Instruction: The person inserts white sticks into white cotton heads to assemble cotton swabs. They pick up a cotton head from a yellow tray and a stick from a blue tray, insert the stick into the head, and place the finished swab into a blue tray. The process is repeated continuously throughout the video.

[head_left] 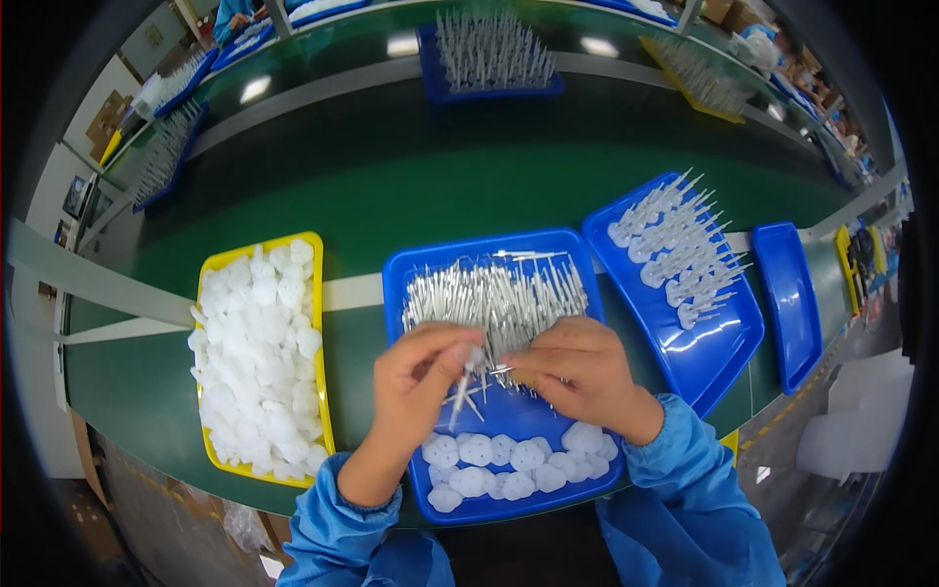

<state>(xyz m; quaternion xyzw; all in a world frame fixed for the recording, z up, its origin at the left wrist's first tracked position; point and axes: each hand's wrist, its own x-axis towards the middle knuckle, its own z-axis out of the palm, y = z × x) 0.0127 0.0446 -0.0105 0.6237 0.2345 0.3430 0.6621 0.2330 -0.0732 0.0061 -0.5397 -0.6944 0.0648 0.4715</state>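
Over the middle blue tray [518, 419], my left hand [413, 380] is closed in a pinch on a small whitish piece [476, 360] with a thin stick pointing down. My right hand [585, 370] pinches a thin silvery-white rod [501, 369], its tip close to the left fingers. Beyond both hands, many similar rods [489, 293] lie in a dense heap in the tray's far part. A few loose rods lie below my fingers. White, scalloped plastic discs [518, 484] form uneven rows along the tray's near side. The fingers partly hide both held pieces.
On the left, a yellow tray [319, 391] is heaped with white plastic pieces [259, 362]. To the right, a tilted blue tray [719, 377] carries upright rods on white discs [675, 245]; another blue tray [787, 308] is beside it. More rod-filled trays [494, 54] stand across the green belt [391, 176].
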